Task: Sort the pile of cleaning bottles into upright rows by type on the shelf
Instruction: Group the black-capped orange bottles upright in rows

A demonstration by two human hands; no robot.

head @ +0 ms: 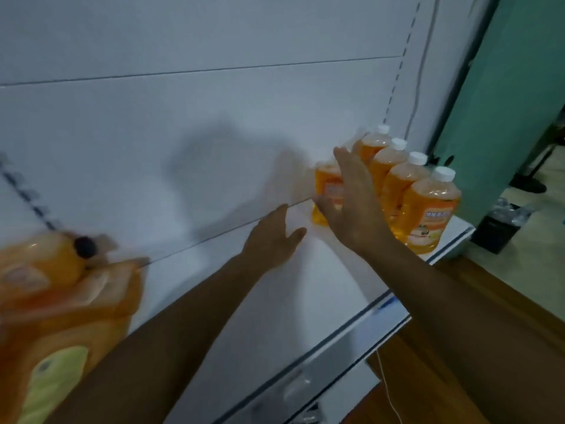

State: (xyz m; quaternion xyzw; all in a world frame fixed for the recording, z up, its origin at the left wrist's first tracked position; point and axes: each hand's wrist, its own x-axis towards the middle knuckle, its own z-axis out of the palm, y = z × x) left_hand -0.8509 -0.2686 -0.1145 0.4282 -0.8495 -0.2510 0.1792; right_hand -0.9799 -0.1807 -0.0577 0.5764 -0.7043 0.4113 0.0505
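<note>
The right hand is spread flat with fingers straight and slightly apart, gripping nothing; its palm faces a lone orange bottle that stands upright on the white shelf, and the fingers overlap that bottle in view, though the blur hides whether they touch it. Just beyond this hand, on its far right side, a row of four orange bottles with white caps stands upright along the shelf's right end, each touching the next. The left hand hovers lower and nearer the person, fingers extended and loosely apart with the thumb out, holding nothing; it lies over bare shelf, near the lone bottle but apart from it. Well away to the left of the left hand, past its forearm, a blurred pile of orange refill pouches and bottles lies tumbled, with a dark cap showing on top.
</note>
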